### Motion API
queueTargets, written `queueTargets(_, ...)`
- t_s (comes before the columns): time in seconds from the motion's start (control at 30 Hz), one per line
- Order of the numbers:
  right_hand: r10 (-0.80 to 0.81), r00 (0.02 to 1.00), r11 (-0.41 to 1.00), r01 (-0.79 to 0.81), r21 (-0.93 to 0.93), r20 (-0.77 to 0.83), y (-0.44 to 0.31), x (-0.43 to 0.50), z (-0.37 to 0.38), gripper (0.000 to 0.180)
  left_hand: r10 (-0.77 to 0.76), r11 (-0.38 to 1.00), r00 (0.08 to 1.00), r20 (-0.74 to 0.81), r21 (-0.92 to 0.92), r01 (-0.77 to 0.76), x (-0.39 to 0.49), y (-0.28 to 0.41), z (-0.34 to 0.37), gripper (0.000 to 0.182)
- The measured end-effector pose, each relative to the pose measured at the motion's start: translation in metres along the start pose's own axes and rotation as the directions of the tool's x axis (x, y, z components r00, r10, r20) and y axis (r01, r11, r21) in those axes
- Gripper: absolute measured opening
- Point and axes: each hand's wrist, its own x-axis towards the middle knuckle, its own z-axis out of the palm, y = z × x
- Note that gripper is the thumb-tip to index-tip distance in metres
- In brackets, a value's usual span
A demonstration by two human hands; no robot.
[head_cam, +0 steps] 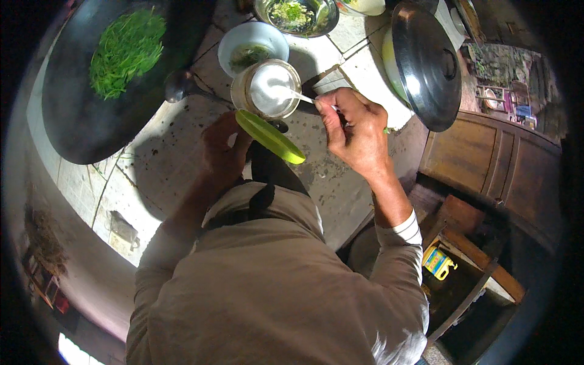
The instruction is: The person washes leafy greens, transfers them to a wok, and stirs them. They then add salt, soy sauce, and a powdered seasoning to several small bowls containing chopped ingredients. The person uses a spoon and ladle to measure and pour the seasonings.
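My right hand (358,130) pinches the handle of a small white spoon (299,95), whose far end is inside an open jar (275,89) of white contents. The green lid (270,137), seen tilted nearly edge-on, is by the fingers of my left hand (226,146), just below the jar; those fingers are in shadow and seem to hold it. Behind the jar stands a pale bowl (253,41) with dark liquid or seasoning in it. At the upper left, a large dark wok (68,114) holds chopped green leaves (129,54).
A dark ladle (178,86) lies between wok and jar. A metal bowl (296,27) with chopped greens and another bowl (362,7) stand at the top. A dark pot lid (426,68) leans at the right on a pale pot. Wooden cabinets (461,150) are farther right.
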Motion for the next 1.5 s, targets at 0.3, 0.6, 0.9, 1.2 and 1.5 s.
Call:
queueTargets(0.3,-0.096,0.989,0.985,0.111,-0.129,0.114,0.000,0.010,-0.008,0.007,-0.099,0.992,0.994,0.044,-0.069,0.102,0.001,0.009,-0.005,0.010)
queueTargets(0.6,-0.133,0.981,0.983,0.149,-0.110,0.144,0.002,-0.006,0.018,0.009,0.072,0.997,0.997,-0.038,-0.021,-0.073,0.003,0.011,-0.001,0.009)
queueTargets(0.9,0.474,0.825,0.665,-0.564,0.489,0.308,0.006,-0.014,0.027,0.010,0.005,0.997,1.000,0.019,-0.079,-0.004,-0.004,0.008,-0.006,0.007)
queueTargets(1.2,0.541,0.780,0.422,-0.575,0.700,0.314,0.022,-0.002,0.005,0.007,-0.123,0.988,0.992,0.033,-0.091,0.125,-0.004,0.005,-0.006,0.006)
queueTargets(1.5,0.549,0.812,0.469,-0.494,0.732,0.196,0.062,0.048,-0.004,0.009,-0.249,0.966,0.967,0.052,-0.058,0.252,-0.010,-0.006,-0.007,0.014)
